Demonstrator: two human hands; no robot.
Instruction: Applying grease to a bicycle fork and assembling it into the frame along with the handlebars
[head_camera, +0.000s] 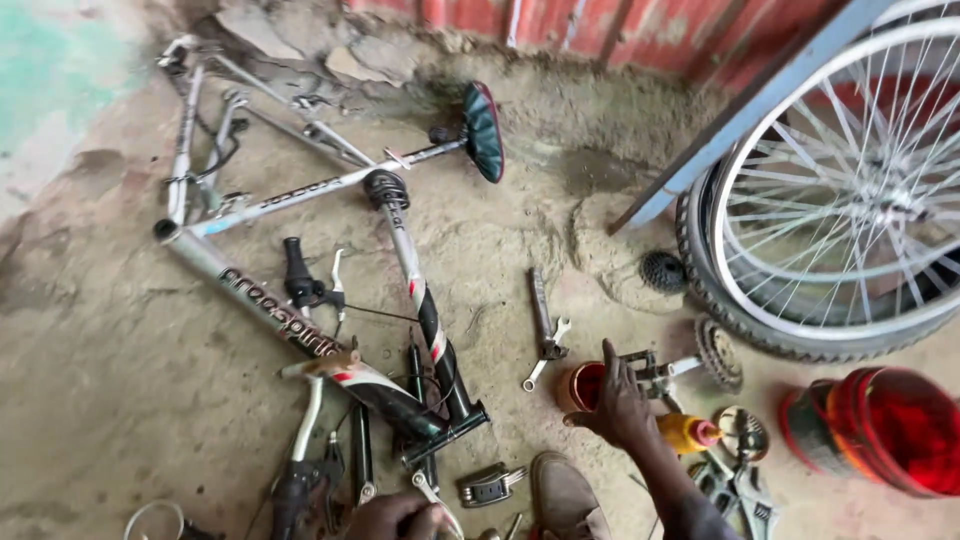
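My right hand (622, 402) reaches forward, its fingers spread over the rim of a small round red tin (582, 385) on the dirt floor, thumb pointing up. At the bottom edge my left hand (395, 518) is curled around a thin metal tool (437, 500), partly cut off by the frame. It lies just below the lower end of a white, black and red bicycle frame (300, 335), which lies flat on the ground. The frame's green and red saddle (483, 130) points to the back.
Two spoked wheels (840, 200) lean at the right beside a blue bar. A red plastic container (885, 430), a yellow bottle (685, 432), sprockets (718, 352), spanners (545, 345), a pedal (490, 486) and my shoe (565, 495) lie around the hands.
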